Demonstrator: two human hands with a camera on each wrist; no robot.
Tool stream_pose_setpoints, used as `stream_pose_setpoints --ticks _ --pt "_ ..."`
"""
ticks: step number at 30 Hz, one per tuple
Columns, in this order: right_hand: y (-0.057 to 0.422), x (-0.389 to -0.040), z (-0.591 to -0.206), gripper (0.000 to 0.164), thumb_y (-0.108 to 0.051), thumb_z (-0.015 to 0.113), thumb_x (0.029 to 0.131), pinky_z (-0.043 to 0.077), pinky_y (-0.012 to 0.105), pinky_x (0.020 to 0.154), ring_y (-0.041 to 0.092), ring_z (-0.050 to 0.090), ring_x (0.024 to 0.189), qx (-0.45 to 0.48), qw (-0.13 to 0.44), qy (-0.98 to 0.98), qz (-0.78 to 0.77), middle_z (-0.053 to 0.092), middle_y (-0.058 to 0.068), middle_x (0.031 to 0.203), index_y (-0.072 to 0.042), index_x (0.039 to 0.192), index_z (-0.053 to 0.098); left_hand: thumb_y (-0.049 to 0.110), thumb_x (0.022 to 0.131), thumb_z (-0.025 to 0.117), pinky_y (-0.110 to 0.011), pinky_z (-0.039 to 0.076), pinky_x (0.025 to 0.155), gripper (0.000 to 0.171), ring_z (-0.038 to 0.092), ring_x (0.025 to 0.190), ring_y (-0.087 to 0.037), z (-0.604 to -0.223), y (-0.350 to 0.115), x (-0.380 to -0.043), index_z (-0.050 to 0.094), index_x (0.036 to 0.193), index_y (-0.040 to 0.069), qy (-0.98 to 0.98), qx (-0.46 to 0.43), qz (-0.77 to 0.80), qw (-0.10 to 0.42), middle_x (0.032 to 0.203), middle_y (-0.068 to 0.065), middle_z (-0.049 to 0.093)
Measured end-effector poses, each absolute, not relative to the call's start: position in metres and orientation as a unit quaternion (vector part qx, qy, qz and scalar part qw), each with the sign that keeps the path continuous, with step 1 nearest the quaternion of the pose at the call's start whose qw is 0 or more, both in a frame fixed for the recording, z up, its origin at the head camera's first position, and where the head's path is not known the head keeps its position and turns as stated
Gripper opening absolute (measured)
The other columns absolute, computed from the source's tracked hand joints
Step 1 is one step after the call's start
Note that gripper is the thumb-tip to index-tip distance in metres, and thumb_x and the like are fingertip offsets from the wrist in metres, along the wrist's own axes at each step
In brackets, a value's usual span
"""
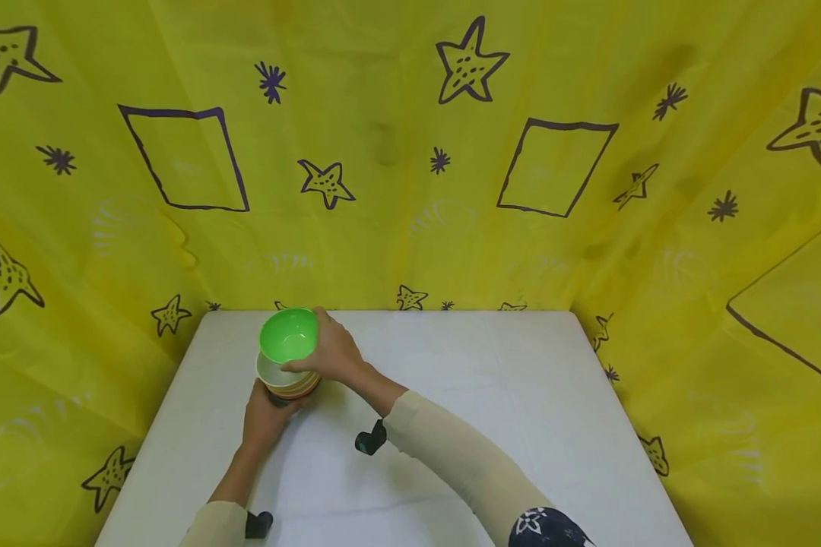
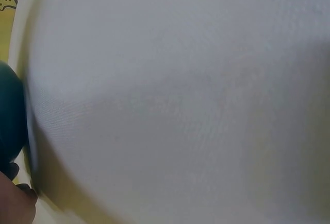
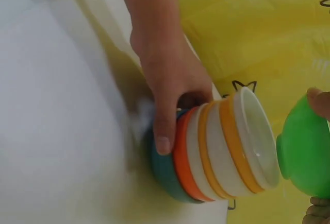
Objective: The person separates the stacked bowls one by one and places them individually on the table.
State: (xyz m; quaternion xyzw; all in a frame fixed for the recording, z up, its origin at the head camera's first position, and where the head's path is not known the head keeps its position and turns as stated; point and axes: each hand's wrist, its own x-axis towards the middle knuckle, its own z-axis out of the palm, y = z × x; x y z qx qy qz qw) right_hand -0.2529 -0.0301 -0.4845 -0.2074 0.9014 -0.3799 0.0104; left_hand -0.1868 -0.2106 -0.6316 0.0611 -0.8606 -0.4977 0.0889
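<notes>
A stack of nested bowls (image 3: pixel 219 152) stands on the far left part of the table. Its lowest bowl is teal (image 3: pixel 172 175), with orange, white and yellow bands above and a white bowl (image 3: pixel 260 136) on top. My left hand (image 1: pixel 267 418) grips the stack low down, thumb across the teal bowl in the right wrist view. Just above the stack, my right hand (image 1: pixel 335 349) holds a bright green bowl (image 1: pixel 289 334) by its right side, tilted so its inside faces the head camera. A gap shows between the green bowl and the white one in the right wrist view.
The table has a white cover (image 1: pixel 465 410). A yellow curtain (image 1: pixel 383 152) with drawn stars and frames surrounds its back and sides. Dark wrist-worn devices (image 1: pixel 372 438) sit on both sleeves.
</notes>
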Motion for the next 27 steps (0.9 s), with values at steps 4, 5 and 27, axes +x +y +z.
stream_pose_setpoints --ticks 4,5,27 --pt "-0.014 -0.256 -0.481 0.095 -0.041 0.099 0.07 0.057 0.028 0.085 0.019 0.066 0.11 -0.185 -0.013 0.889 -0.419 0.066 0.006 0.126 -0.008 0.144 0.048 0.022 0.076 0.096 -0.061 0.036 0.116 0.1 0.044 0.14 -0.051 -0.632 -0.21 -0.188 0.036 0.149 -0.012 -0.861 0.053 -0.498 0.093 0.146 -0.035 0.049" --pt "-0.009 -0.257 -0.482 0.094 -0.039 0.099 0.07 0.057 0.028 0.086 0.02 0.066 0.11 -0.179 -0.019 0.884 -0.432 0.067 0.006 0.125 -0.008 0.143 0.049 0.021 0.076 0.096 -0.061 0.035 0.117 0.101 0.043 0.141 -0.051 -0.631 -0.209 -0.189 0.035 0.149 -0.013 -0.861 0.048 -0.497 0.094 0.147 -0.036 0.048" --pt "0.042 -0.248 -0.56 0.096 -0.039 0.101 0.067 0.058 0.041 0.091 0.028 0.066 0.112 -0.081 -0.017 0.893 -0.442 0.067 0.012 0.125 -0.004 0.139 0.049 0.015 0.076 0.097 -0.062 0.035 0.117 0.096 0.044 0.141 -0.052 -0.626 -0.21 -0.184 0.039 0.148 -0.013 -0.863 0.048 -0.494 0.1 0.147 -0.036 0.05"
